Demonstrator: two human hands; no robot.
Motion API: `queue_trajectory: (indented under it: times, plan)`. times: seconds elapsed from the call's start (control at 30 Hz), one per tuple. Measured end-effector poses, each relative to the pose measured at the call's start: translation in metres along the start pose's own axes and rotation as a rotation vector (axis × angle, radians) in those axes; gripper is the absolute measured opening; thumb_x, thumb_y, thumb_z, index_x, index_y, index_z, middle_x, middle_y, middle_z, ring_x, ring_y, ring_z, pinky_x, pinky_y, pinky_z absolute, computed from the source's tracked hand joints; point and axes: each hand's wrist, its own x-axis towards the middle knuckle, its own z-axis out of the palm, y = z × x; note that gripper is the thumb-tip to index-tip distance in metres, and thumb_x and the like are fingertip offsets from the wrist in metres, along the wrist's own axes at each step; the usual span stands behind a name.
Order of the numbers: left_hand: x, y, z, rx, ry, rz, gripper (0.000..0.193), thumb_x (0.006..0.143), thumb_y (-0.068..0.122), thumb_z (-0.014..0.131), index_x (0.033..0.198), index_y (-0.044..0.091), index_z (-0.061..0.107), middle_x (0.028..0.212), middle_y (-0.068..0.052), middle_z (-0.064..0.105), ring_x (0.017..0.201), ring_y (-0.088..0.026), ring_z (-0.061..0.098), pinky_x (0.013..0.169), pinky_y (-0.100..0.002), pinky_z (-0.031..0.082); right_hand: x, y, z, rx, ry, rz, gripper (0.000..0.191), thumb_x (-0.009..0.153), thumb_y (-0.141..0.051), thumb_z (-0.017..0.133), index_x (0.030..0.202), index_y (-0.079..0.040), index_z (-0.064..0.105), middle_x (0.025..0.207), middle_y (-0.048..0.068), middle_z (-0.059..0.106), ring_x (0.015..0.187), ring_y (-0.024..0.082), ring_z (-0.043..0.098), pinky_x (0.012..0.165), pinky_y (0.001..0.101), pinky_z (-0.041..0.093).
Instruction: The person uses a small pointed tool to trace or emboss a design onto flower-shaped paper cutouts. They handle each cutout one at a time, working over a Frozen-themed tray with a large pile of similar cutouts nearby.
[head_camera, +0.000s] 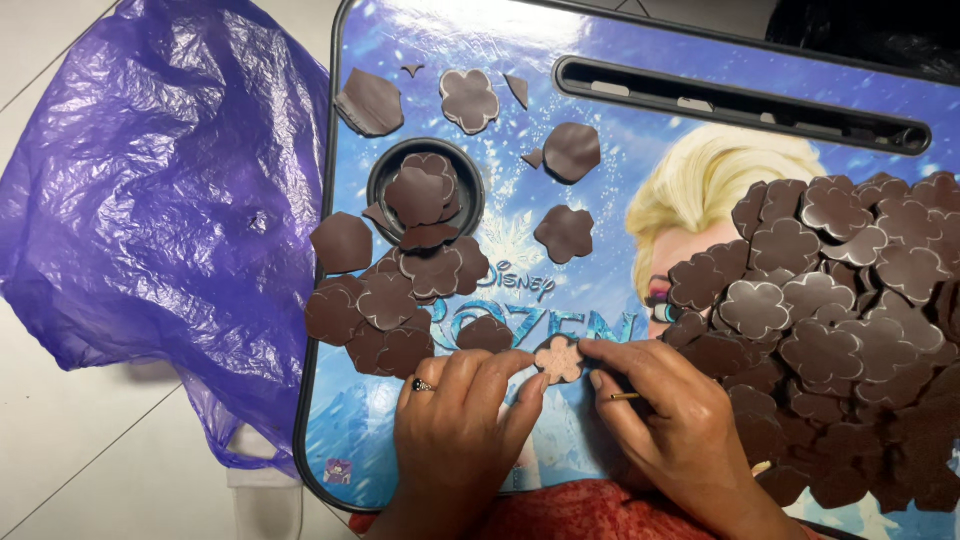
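Note:
Both hands meet over a blue printed lap tray (600, 130). My left hand (460, 410), with a ring on one finger, and my right hand (670, 410) pinch a small tan flower-shaped cutout (559, 359) between their fingertips. A thin stick (626, 397) pokes out from under my right hand's fingers. A large heap of dark brown flower-shaped cutouts (830, 320) lies just right of my right hand. A smaller group of brown pieces (385, 310) lies just above my left hand.
A round cup recess (378, 180) in the tray holds several brown pieces. Loose brown pieces (470, 100) are scattered at the tray's top. A long slot (740, 105) runs along the far edge. A purple plastic bag (150, 210) lies on the white floor at left.

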Motion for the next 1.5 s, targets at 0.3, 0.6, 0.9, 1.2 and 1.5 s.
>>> queue_trajectory:
  times: [0.3, 0.6, 0.9, 1.2, 1.5]
  plan:
    - [-0.017, -0.003, 0.007, 0.257, -0.135, 0.245, 0.049, 0.089, 0.018, 0.063, 0.137, 0.023, 0.066, 0.090, 0.004, 0.053, 0.086, -0.017, 0.055, 0.070, -0.033, 0.041, -0.003, -0.001, -0.007, 0.054, 0.016, 0.106, 0.024, 0.087, -0.007, 0.071, 0.110, -0.004, 0.074, 0.097, 0.010, 0.076, 0.074, 0.017, 0.075, 0.063, 0.0291, 0.059]
    - [-0.029, 0.011, 0.021, 0.498, -0.204, 0.352, 0.053, 0.088, 0.015, 0.060, 0.141, 0.013, 0.063, 0.067, 0.002, 0.046, 0.061, -0.013, 0.050, 0.057, -0.030, 0.038, -0.020, 0.004, -0.017, 0.361, 0.470, -0.103, 0.024, 0.104, -0.013, 0.042, 0.105, -0.002, 0.063, 0.104, 0.011, 0.067, 0.092, 0.016, 0.064, 0.089, 0.0267, 0.052]
    - [-0.038, 0.021, 0.029, 0.599, -0.161, 0.345, 0.056, 0.091, 0.020, 0.053, 0.145, 0.005, 0.058, 0.067, -0.001, 0.053, 0.064, -0.015, 0.055, 0.062, -0.029, 0.041, -0.014, -0.008, -0.006, 0.048, 0.097, -0.225, 0.007, 0.099, -0.006, 0.061, 0.101, -0.001, 0.066, 0.096, 0.008, 0.072, 0.086, 0.021, 0.069, 0.079, 0.0326, 0.054]
    - [-0.037, 0.027, 0.028, 0.762, -0.173, 0.385, 0.060, 0.089, 0.016, 0.055, 0.147, 0.001, 0.056, 0.059, 0.002, 0.054, 0.059, -0.011, 0.054, 0.057, -0.026, 0.038, -0.008, -0.021, 0.003, -0.072, 0.092, -0.273, 0.006, 0.098, -0.007, 0.064, 0.096, -0.003, 0.067, 0.090, 0.007, 0.072, 0.078, 0.022, 0.067, 0.072, 0.0326, 0.053]
    - [-0.036, 0.027, 0.030, 0.649, -0.151, 0.350, 0.044, 0.092, 0.022, 0.055, 0.130, 0.005, 0.066, 0.058, 0.002, 0.055, 0.059, -0.013, 0.056, 0.058, -0.029, 0.039, -0.003, -0.020, 0.008, -0.103, 0.080, -0.284, 0.006, 0.098, -0.007, 0.065, 0.098, -0.002, 0.068, 0.090, 0.007, 0.072, 0.079, 0.023, 0.068, 0.073, 0.0332, 0.053]
